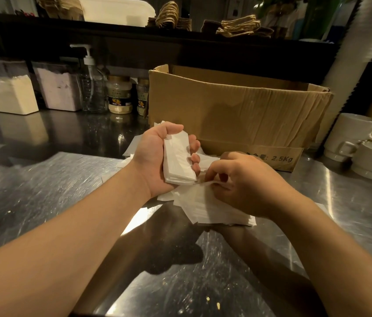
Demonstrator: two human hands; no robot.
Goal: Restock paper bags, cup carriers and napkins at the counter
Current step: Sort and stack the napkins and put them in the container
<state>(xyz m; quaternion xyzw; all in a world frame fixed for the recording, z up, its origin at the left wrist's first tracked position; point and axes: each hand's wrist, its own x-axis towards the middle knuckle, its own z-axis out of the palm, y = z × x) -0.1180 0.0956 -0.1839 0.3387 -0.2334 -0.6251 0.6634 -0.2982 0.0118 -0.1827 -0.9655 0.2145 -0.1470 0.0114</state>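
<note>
The counter [43,191] is brushed metal, glossy and finely scratched. The box [237,110] is matt brown cardboard, creased and worn. The napkins [178,159] are soft white paper, matt. The cups [351,131] look like smooth white glazed ceramic. The pump bottle [92,88] is clear plastic.

Steel counter [43,191]: cardboard box [237,110], loose napkins [214,209], stacked cups [351,138], jars [119,94].

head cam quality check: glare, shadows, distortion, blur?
Head view: warm dim light; strong glare streaks on the steel counter; forearms cast dark shadows under the napkin pile; wide-angle bending at the edges; napkin stack in the left hand sharp, right hand slightly soft; upper shelf murky.
</note>
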